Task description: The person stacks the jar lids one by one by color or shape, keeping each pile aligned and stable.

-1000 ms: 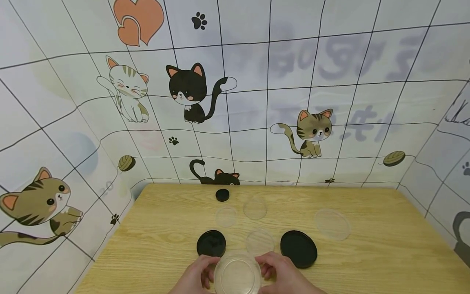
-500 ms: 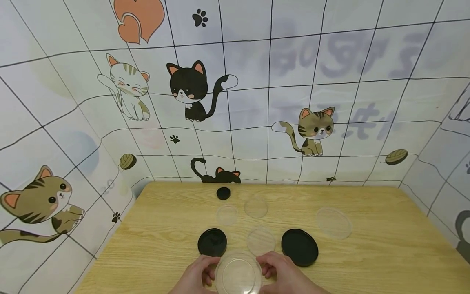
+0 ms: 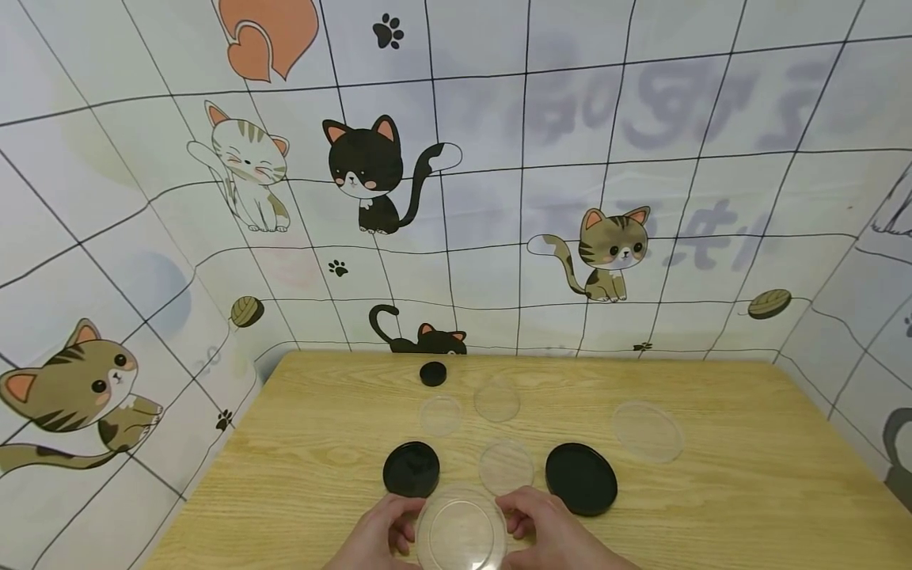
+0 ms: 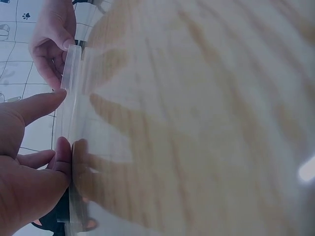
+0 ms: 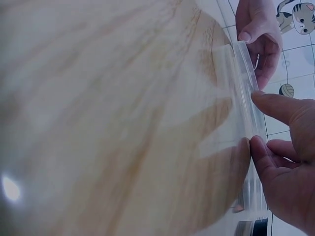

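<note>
Low in the head view, a clear round plastic lid (image 3: 461, 534) with a ring moulded in its top sits between both hands. My left hand (image 3: 381, 534) holds its left edge and my right hand (image 3: 556, 534) its right edge. Seen edge-on in the left wrist view, the lid (image 4: 73, 81) has a low side wall, with the left hand's (image 4: 29, 162) fingertips right at it. The right wrist view shows the right hand's (image 5: 290, 152) fingertips likewise at the wall of the lid (image 5: 244, 83), close over the wooden tabletop.
Black round lids (image 3: 411, 469) lie on the wooden table (image 3: 285, 475), one large (image 3: 581, 479) beside the right hand and a small one (image 3: 433, 374) at the back. Several clear discs (image 3: 506, 469) lie among them, one (image 3: 648, 431) farther right. A cat-print curtain (image 3: 484, 206) encloses the table.
</note>
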Tool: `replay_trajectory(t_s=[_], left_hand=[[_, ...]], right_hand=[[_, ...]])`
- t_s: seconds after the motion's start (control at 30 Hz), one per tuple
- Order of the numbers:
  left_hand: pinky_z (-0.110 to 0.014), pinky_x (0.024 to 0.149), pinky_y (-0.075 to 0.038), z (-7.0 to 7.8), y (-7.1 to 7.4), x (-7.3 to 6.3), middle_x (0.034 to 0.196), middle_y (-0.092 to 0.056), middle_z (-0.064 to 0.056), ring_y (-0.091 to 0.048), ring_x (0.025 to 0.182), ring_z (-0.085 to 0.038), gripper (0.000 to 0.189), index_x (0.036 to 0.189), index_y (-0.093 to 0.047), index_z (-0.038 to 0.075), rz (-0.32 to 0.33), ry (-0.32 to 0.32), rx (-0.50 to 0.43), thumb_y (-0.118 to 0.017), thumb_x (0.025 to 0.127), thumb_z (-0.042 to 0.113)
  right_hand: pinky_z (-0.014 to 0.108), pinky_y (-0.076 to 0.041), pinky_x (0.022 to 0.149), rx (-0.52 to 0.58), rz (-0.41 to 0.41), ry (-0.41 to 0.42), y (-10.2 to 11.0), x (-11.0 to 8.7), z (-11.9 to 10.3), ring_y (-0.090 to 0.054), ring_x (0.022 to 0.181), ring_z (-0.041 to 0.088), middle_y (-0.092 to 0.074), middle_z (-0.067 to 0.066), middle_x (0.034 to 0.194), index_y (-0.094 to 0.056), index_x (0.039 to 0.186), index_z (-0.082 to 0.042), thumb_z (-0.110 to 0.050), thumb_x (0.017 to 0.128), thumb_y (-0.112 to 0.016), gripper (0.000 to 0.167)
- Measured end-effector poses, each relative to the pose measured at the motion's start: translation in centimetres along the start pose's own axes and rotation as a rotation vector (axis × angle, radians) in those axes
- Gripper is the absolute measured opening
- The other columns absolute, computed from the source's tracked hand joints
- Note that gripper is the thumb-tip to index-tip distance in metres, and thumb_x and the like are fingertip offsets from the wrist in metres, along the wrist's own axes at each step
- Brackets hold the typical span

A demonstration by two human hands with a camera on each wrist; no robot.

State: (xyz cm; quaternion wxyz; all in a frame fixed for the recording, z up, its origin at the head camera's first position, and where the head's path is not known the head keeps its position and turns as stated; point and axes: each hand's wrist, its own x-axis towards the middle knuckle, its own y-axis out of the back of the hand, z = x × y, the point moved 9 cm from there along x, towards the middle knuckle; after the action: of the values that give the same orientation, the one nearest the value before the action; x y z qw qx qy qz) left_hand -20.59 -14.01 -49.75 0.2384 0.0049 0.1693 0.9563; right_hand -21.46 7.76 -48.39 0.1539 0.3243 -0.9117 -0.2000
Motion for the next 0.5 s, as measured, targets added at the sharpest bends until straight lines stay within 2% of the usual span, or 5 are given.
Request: replay_trajectory(t_s=[0.2,0.37,0.43,0.5], left_hand=[[-0.021,0.069,-0.05,-0.3,0.2,-0.1,0.102,-0.051,-0.005,-0.054,0.08,-0.008,0.072,0.133,-0.055,-0.013,0.003,0.015,0.01,-0.091,0.07,-0.006],[-0.023,0.069,-0.049,-0.4,0.7,-0.5,0.109,-0.053,-0.007,-0.055,0.081,-0.015,0.073,0.135,-0.056,-0.007,0.011,0.069,-0.013,-0.091,0.072,-0.002],[-0.023,0.069,-0.05,-0.3,0.9,-0.6,0.114,-0.054,-0.008,-0.056,0.081,-0.017,0.073,0.137,-0.055,-0.003,0.017,0.073,-0.022,-0.09,0.073,0.0],[-0.024,0.07,-0.051,0.3,1.1,-0.5,0.117,-0.054,-0.009,-0.056,0.083,-0.016,0.073,0.138,-0.054,-0.001,0.016,0.051,-0.026,-0.09,0.074,0.0]], right_hand=[[0.023,-0.054,0.077,0.009,0.0,-0.035,-0.1,0.1,0.1,-0.06,0.086,0.002,-0.059,-0.009,0.098,-0.06,0.127,0.008,-0.009,0.08,-0.088,0.057],[0.024,-0.054,0.078,0.043,0.005,-0.079,0.5,-0.4,0.2,-0.061,0.087,0.004,-0.06,-0.002,0.1,-0.057,0.131,0.008,-0.006,0.08,-0.086,0.06],[0.025,-0.055,0.078,0.035,0.021,-0.06,1.1,-0.7,0.0,-0.061,0.087,0.005,-0.061,0.002,0.103,-0.057,0.132,0.007,-0.007,0.081,-0.086,0.061],[0.026,-0.056,0.077,0.0,0.053,-0.001,2.1,-1.1,-0.5,-0.062,0.087,0.008,-0.063,0.011,0.11,-0.056,0.133,0.007,-0.007,0.082,-0.086,0.061]])
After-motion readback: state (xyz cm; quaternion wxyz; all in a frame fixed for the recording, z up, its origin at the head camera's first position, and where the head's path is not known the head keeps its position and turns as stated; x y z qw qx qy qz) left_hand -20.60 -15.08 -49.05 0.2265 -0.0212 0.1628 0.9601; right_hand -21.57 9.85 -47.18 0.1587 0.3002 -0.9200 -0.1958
